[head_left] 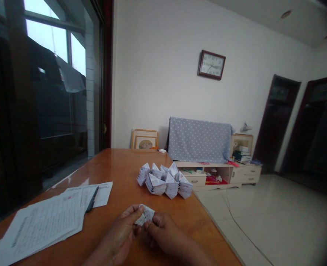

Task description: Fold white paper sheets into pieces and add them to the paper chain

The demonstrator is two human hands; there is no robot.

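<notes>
A small folded paper piece (146, 215) with print or writing on it is held between both hands above the near part of the wooden table. My left hand (127, 223) is closed on its left side, the thumb pressed on top. Gripping the right edge is my right hand (160, 229), its thumb and fingers pinched together. Just beyond the hands stand several stacks of folded paper pieces (165, 181), nested into one another with pointed tops, grouped near the table's right edge.
Written sheets (49, 218) lie on the left of the table (119, 168), a dark pen (93, 199) on them. At the far end are a small white box (162, 150) and a framed picture (144, 140). A low white cabinet (238, 174) and a cloth-covered object (199, 140) stand beyond.
</notes>
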